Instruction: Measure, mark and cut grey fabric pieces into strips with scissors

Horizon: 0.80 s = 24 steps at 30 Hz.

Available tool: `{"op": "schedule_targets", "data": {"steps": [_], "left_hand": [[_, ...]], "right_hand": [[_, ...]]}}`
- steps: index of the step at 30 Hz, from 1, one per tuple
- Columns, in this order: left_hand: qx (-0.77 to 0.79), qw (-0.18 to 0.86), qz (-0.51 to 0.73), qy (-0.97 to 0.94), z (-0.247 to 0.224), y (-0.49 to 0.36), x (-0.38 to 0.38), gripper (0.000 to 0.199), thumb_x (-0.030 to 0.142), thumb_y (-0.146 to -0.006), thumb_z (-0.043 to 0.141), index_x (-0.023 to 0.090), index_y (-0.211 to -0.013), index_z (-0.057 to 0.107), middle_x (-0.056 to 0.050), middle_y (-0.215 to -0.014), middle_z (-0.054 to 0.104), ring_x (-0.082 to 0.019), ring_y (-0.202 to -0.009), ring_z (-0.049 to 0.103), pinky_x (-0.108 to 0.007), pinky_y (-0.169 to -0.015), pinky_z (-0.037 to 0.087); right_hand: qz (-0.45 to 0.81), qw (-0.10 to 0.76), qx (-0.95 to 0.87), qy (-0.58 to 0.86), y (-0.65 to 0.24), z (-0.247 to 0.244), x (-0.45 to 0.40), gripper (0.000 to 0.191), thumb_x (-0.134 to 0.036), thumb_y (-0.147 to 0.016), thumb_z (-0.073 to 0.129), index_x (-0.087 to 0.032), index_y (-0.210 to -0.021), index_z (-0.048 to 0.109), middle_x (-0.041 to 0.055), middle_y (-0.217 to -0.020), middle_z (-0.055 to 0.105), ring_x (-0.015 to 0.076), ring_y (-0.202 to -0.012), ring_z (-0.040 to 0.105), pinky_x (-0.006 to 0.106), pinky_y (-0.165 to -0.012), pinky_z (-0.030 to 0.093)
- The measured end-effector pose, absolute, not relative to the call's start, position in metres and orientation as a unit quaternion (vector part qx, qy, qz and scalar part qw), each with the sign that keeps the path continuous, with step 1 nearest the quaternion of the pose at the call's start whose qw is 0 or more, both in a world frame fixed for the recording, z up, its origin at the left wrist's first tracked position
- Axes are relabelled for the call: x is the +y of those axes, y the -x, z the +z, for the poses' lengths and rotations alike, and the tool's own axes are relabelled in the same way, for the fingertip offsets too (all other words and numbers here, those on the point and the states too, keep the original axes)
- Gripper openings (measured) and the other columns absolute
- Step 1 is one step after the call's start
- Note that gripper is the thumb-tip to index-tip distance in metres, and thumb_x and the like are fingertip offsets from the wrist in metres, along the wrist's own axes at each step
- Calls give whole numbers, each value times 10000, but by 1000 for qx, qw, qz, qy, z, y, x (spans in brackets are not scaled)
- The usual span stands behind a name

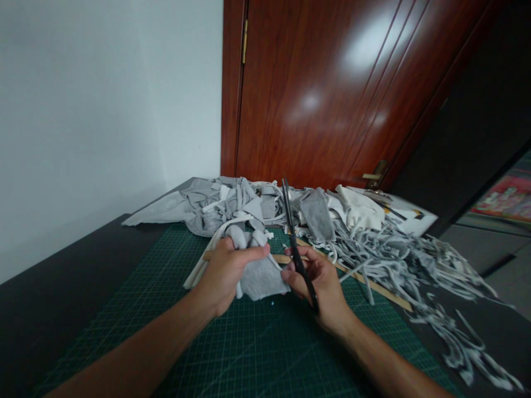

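My left hand (pixel 226 271) is closed on a piece of grey fabric (pixel 263 278), thumb on top, with the cloth hanging down over the green cutting mat (pixel 232 354). Black scissors (pixel 295 251) rest in my right hand (pixel 317 279), their blades pointing up and away and looking nearly closed. My right thumb is beside the fabric's right corner; whether it touches the cloth I cannot tell. A wooden strip (pixel 385 294) lies on the mat, partly hidden behind the fabric and my hands. Pale fabric strips (pixel 199 268) lie just left of the held piece.
Crumpled grey cloth (pixel 207 204) is heaped along the back of the dark table (pixel 37 293). A tangle of cut strips (pixel 390 265) spreads over the right side. White cloth (pixel 359 209) and a white sheet (pixel 421 221) sit at the back right, before a wooden door (pixel 307 99).
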State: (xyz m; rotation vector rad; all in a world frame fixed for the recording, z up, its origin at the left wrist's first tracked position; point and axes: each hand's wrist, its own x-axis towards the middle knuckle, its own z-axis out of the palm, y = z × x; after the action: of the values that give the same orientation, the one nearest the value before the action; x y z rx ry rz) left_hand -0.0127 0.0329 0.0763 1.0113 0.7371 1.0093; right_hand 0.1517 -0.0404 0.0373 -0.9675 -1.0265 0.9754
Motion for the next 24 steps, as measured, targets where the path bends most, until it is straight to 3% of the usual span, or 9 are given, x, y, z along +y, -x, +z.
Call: {"op": "schedule_targets", "data": {"steps": [4, 10, 16, 24], "left_hand": [[324, 682, 423, -502, 78, 19, 38, 433, 273, -502, 947, 168, -896, 801, -81, -847, 812, -278, -733, 768, -366, -625, 624], [277, 622, 429, -594, 73, 23, 46, 318, 345, -635, 936, 193, -884, 810, -61, -910, 821, -257, -821, 764, -374, -747, 620], [332, 478, 445, -681, 69, 26, 52, 289, 446, -713, 878, 188, -772, 762, -45, -775, 773, -213, -680, 678, -310, -597, 529], [323, 466, 507, -649, 75, 26, 49, 276, 450, -759, 884, 207, -767, 754, -27, -774, 771, -206, -685, 678, -296, -628, 532]], "right_hand": [[446, 642, -463, 418, -153, 34, -41, 588, -297, -617, 1052, -195, -1055, 672, -85, -673, 673, 109, -481, 645, 180, -431, 370], [437, 629, -489, 418, -151, 35, -43, 537, -307, -666, 1036, -199, -1053, 680, -78, -670, 682, 101, -493, 636, 188, -479, 439], [445, 606, -495, 435, -144, 35, -44, 537, -313, -642, 1043, -193, -1024, 685, -84, -659, 662, 105, -498, 633, 208, -523, 500], [443, 592, -501, 451, -136, 33, -47, 528, -346, -653, 1035, -204, -1024, 686, -85, -661, 622, 104, -515, 596, 215, -527, 471]]}}
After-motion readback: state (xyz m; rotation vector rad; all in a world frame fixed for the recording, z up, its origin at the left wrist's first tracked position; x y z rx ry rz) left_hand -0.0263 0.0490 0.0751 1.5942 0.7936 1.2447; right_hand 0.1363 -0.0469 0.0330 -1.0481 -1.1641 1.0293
